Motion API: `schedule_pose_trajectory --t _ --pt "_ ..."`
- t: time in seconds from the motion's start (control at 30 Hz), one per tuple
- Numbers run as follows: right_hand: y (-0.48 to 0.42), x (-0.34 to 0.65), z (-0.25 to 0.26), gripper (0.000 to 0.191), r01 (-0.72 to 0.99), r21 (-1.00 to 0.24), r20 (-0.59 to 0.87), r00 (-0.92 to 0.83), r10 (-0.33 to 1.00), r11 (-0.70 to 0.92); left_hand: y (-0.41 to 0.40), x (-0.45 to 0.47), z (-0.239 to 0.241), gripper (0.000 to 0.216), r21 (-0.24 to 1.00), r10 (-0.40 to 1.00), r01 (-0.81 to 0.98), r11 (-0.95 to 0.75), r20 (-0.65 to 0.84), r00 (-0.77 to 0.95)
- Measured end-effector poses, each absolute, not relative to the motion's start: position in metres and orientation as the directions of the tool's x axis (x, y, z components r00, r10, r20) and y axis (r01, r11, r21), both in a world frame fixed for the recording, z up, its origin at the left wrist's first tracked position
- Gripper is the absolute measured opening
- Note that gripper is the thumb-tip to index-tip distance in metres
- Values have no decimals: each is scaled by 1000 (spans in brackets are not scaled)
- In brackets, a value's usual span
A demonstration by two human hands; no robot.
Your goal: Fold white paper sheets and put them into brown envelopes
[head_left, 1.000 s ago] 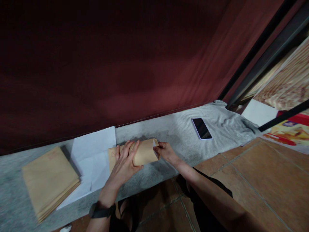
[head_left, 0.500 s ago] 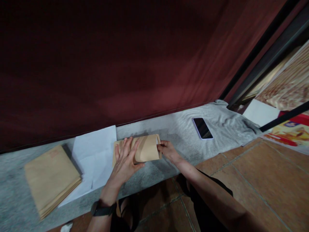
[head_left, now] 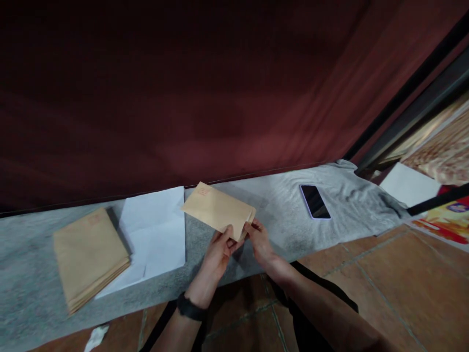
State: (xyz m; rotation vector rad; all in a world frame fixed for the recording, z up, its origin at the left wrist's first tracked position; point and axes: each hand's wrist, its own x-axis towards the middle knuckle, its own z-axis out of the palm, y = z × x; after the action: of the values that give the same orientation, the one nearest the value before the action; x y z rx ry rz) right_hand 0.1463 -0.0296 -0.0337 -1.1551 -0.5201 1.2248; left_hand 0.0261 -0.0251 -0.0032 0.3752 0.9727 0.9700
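A brown paper envelope [head_left: 220, 208] with a red printed mark at its far left corner is held in both hands above the grey cloth. My left hand [head_left: 222, 249] grips its near edge, thumb on top and fingers underneath. At the right end, my right hand [head_left: 257, 238] pinches the edge by the opening, where a sliver of white paper shows. To the left lie white paper sheets [head_left: 157, 230], and beyond them a stack of brown envelopes [head_left: 91, 254] overlaps their edge.
A phone [head_left: 315, 202] lies on the grey cloth [head_left: 286, 215] to the right. Behind rises a dark red panel [head_left: 220, 122]. Dark metal bars [head_left: 414, 102] and a printed box [head_left: 447, 220] are at the right. A crumpled white tissue [head_left: 96, 337] lies on the tiled floor.
My left hand has moved from lying flat on the envelope to gripping its near edge. The envelope has turned, its left end swinging away from me, and its printed mark now shows.
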Motion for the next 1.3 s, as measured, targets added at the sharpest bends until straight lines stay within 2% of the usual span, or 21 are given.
schedule_pose_trajectory --t 0.1,0.2,0.37,0.47,0.53,0.6,0.67,0.77,0.87,0.97,1.03,1.1,1.17,1.23,1.3 --pt "-32 147 -30 22 -467 -875 -276 265 924 -127 -21 26 -5 28 694 851 -520 498 -505 141" --pt "-33 160 -23 20 -471 -860 -323 200 925 -199 -15 16 -9 32 752 861 -432 498 -487 144" --pt "-34 190 -16 21 -402 -875 -357 161 920 -269 -13 -11 -14 47 810 808 -152 566 -508 300" --pt "-33 200 -26 26 -240 -937 -305 198 932 -255 -13 -19 -22 41 842 795 3 540 -511 326" --pt "-33 202 -35 27 -18 -985 -172 229 958 -173 -12 -20 -29 31 880 847 99 464 -474 243" --pt "-32 200 -41 26 215 -975 -7 244 970 -61 -12 -19 -36 25 897 887 172 407 -433 160" --pt "-32 196 -44 28 418 -906 159 197 967 64 -12 -17 -38 22 884 891 247 397 -435 127" --pt "-34 184 -44 42 645 -717 322 -31 946 266 -13 -16 -30 21 831 883 411 375 -455 113" --pt "-39 172 -48 53 786 -490 327 -234 916 376 -16 -17 -15 25 710 899 644 283 -431 80" --pt "-44 166 -56 62 855 -344 291 -297 910 389 -21 -17 -3 31 486 939 856 178 -345 1" --pt "-45 166 -59 64 866 -311 270 -314 910 391 -25 -15 -1 29 453 977 887 88 -211 11" --pt "-45 167 -59 64 864 -314 259 -322 911 394 -24 -11 -4 28 536 993 839 -91 -16 117" --pt "-45 168 -57 63 854 -334 258 -325 910 399 -16 -5 -9 35 595 948 740 -314 161 274" --pt "-45 167 -54 59 844 -355 260 -324 910 402 2 4 -15 43 600 886 658 -455 231 402" --pt "-45 165 -52 55 843 -366 256 -316 914 394 29 14 -21 49 608 850 612 -505 228 475"
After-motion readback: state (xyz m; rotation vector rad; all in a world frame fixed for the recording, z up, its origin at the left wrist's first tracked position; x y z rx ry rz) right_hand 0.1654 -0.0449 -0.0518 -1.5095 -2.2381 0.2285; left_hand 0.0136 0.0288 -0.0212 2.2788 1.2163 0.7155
